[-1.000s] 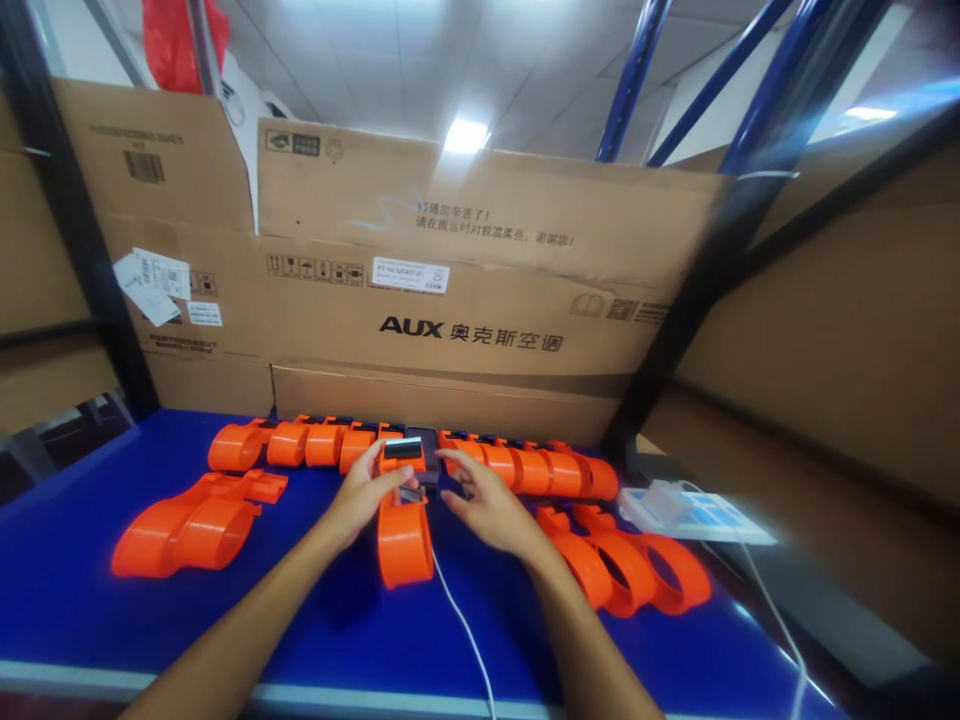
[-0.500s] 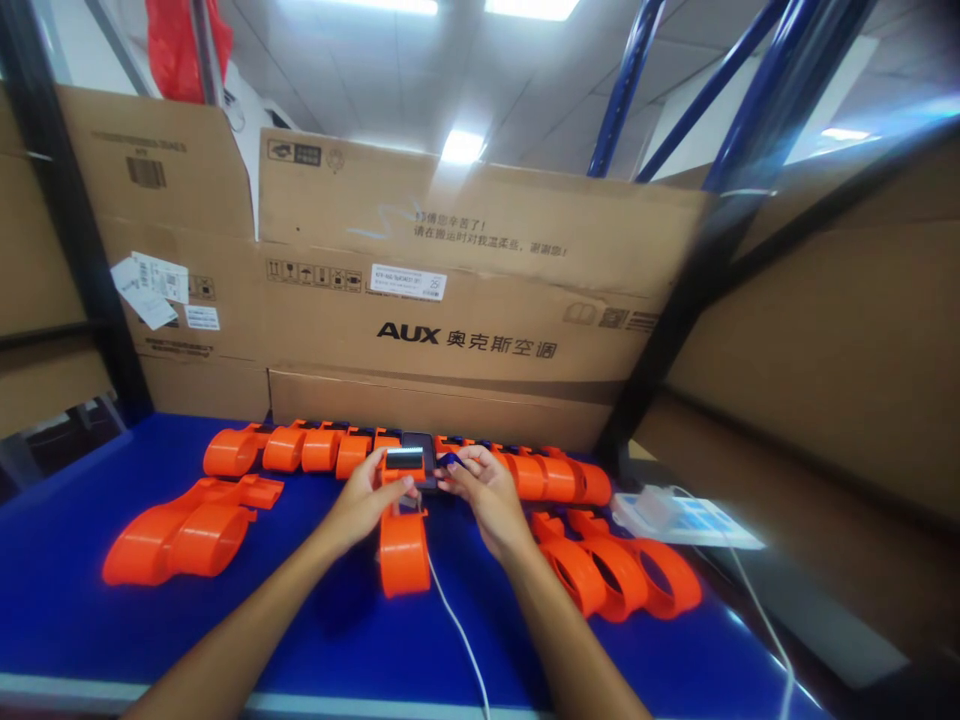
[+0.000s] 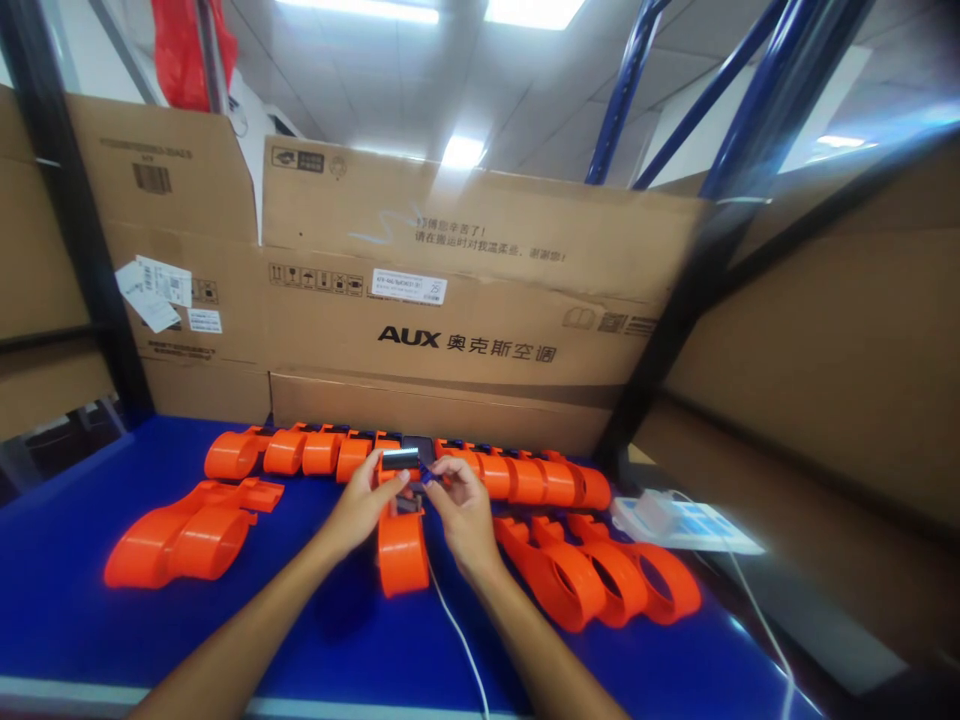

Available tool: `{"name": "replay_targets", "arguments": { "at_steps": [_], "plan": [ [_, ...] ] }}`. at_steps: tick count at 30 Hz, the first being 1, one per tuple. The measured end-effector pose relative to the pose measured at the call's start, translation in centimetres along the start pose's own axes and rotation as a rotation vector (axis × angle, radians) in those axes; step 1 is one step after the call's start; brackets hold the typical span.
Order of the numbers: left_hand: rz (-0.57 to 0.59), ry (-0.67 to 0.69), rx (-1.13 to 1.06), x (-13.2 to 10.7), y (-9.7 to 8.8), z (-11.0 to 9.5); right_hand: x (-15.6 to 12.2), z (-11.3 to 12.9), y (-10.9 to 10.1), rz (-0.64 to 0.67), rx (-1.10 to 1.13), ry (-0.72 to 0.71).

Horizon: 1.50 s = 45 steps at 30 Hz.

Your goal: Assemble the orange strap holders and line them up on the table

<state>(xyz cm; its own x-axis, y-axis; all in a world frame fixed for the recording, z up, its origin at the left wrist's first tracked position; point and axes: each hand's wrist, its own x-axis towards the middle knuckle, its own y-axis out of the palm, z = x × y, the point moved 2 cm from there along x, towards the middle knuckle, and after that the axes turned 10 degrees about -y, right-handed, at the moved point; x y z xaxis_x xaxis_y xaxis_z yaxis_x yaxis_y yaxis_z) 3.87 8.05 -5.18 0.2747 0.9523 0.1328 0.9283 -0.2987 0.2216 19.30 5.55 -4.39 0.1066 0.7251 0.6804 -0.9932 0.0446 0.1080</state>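
My left hand (image 3: 369,508) is closed on an orange tape dispenser (image 3: 403,555), whose round ring points down toward me. At its top, above the fingers, is a dark strip (image 3: 400,459) with a pale toothed edge. A small dark blue part (image 3: 426,474) is pinched between the fingertips of my right hand (image 3: 469,515), right beside the strip's right end. I cannot tell whether the two touch. Fingers hide much of the dispenser's middle.
Orange dispensers stand in a row along the back of the blue table (image 3: 322,640), before a cardboard panel (image 3: 465,300). More orange dispensers (image 3: 214,545) lie at left and others (image 3: 626,580) at right. A white cable (image 3: 459,625) runs down the front. A power strip (image 3: 690,522) sits at right.
My right hand has moved left with the small blue part, bringing it to the toothed strip. My left hand with the dispenser has stayed nearly in place.
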Motion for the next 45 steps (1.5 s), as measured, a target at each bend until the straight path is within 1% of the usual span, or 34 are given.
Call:
{"name": "replay_targets", "arguments": {
  "at_steps": [3, 6, 10, 17, 19, 22, 27, 31, 39, 42, 45],
  "plan": [
    [0.005, 0.025, -0.015, -0.2, 0.2, -0.3, -0.3, -0.2, 0.0, 0.039, -0.129, -0.016],
    [0.023, 0.040, -0.004, -0.2, 0.2, -0.3, -0.4, -0.3, -0.2, 0.063, -0.181, -0.029],
    [0.024, 0.036, 0.036, -0.2, 0.2, -0.1, -0.5, -0.5, -0.5, 0.063, -0.205, -0.082],
    [0.015, 0.049, 0.087, -0.2, 0.2, 0.1, -0.9, 0.1, -0.5, 0.065, -0.415, -0.185],
    [0.021, 0.053, 0.109, -0.2, 0.2, 0.1, -0.8, 0.5, -0.5, 0.109, -0.469, -0.226],
    [0.023, 0.058, 0.143, -0.3, 0.1, 0.1, -0.5, 1.2, -0.6, 0.224, -0.524, -0.290],
    [0.065, 0.077, 0.135, -0.5, 0.3, -0.2, 0.1, 1.8, -1.0, 0.361, -0.561, -0.357],
    [0.068, 0.069, 0.128, -0.5, 0.3, -0.2, 0.2, 1.7, -1.3, 0.412, -0.593, -0.365],
    [0.062, 0.056, 0.115, -0.4, 0.2, 0.2, 0.1, 2.0, -1.3, 0.401, -0.625, -0.348],
    [0.056, 0.036, 0.084, -0.4, 0.2, 0.1, -0.1, 2.2, -1.3, 0.386, -0.559, -0.307],
    [0.065, 0.017, -0.011, -0.5, 0.4, -0.2, -0.2, 2.2, -1.3, 0.330, -0.388, -0.233]
  ]
}}
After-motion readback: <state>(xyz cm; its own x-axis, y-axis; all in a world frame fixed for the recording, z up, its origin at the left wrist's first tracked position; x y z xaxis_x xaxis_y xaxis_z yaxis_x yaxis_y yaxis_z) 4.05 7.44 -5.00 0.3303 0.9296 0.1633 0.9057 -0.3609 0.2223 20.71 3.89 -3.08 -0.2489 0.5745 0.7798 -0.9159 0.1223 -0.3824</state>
